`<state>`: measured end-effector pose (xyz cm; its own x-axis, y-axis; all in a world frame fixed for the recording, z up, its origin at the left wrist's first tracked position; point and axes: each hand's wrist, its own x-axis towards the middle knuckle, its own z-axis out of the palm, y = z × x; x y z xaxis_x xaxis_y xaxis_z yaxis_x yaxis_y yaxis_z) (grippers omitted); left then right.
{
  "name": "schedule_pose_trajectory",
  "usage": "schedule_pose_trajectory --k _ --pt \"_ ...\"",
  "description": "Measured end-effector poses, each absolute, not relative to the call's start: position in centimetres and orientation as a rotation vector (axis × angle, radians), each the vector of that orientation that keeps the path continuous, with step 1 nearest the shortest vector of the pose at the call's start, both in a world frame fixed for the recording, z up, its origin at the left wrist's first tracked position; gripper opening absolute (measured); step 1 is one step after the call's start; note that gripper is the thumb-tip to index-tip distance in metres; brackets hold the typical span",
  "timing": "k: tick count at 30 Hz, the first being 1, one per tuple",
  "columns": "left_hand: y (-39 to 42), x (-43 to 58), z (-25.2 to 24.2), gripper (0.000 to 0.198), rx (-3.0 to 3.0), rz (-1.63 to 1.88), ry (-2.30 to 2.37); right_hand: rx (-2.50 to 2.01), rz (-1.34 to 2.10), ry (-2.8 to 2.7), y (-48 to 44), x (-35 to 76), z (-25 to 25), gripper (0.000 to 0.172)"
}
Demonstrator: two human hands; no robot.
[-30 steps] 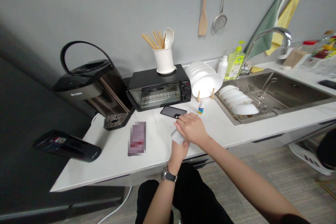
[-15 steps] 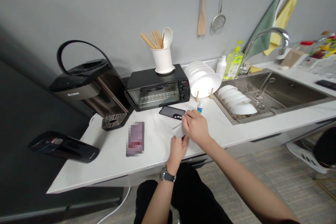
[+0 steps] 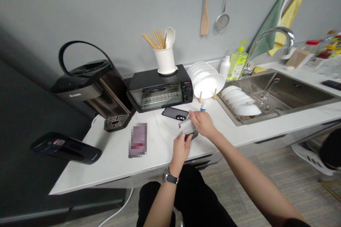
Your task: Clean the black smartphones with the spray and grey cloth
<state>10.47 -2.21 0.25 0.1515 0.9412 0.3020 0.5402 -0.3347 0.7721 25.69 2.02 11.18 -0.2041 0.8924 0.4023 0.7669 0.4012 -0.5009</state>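
Note:
My left hand (image 3: 181, 148), with a watch on its wrist, is closed on a dark flat object (image 3: 194, 135) near the counter's front edge; what it is I cannot make out. My right hand (image 3: 201, 123) pinches a grey-white sheet (image 3: 187, 126) that curls at its left end, just above the dark object. A black phone case (image 3: 175, 113) lies behind the hands. Beyond my right hand stands a small white bottle (image 3: 203, 106) with a blue label, partly hidden. A pixelated flat purple item (image 3: 138, 138) rests to the left.
A toaster oven (image 3: 161, 88) carries a white utensil pot (image 3: 165, 60). Left of it are a black drink machine (image 3: 93, 92) and a dark cylindrical object (image 3: 66, 149). White plates (image 3: 209, 86) and a sink (image 3: 306, 94) with bowls are at the right.
The grey-white sheet has lifted and curled, showing more of its surface. My right hand has shifted slightly right, and the dark object beneath is more visible.

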Motion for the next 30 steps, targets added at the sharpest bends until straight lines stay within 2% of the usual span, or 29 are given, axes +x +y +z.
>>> schedule_pose_trajectory --k 2,4,8,11,15,18,23,28,30 --pt "-2.3 10.5 0.3 0.03 1.925 1.099 1.399 -1.399 0.487 -1.97 2.4 26.4 11.0 0.07" --pt "-2.3 10.5 0.2 0.031 1.92 1.095 1.393 -1.453 0.492 -1.955 2.3 26.6 11.0 0.068" --pt "-2.2 10.4 -0.2 0.023 1.972 1.063 1.442 -1.623 -0.006 -1.959 0.7 24.9 11.5 0.051" --pt "-2.1 10.2 -0.9 0.017 2.052 1.042 1.491 -1.392 -0.272 -2.085 -0.6 22.7 11.6 0.039" --pt "-2.0 9.8 -1.5 0.023 2.119 1.095 1.461 -1.058 -0.395 -2.294 -0.7 21.4 11.2 0.033" --pt "-1.9 9.9 -1.3 0.026 2.123 1.097 1.457 -1.011 -0.383 -2.337 0.0 22.1 11.1 0.033" --pt "-2.1 10.4 -0.3 0.021 2.089 1.036 1.458 -1.198 -0.189 -2.162 0.9 24.2 11.0 0.041" --pt "-2.4 10.4 0.2 0.024 1.949 1.093 1.401 -1.417 0.451 -1.789 2.3 25.6 9.9 0.066" --pt "-2.4 10.5 0.2 0.026 1.929 1.1 1.38 -1.421 0.537 -1.74 2.4 25.7 9.8 0.07"
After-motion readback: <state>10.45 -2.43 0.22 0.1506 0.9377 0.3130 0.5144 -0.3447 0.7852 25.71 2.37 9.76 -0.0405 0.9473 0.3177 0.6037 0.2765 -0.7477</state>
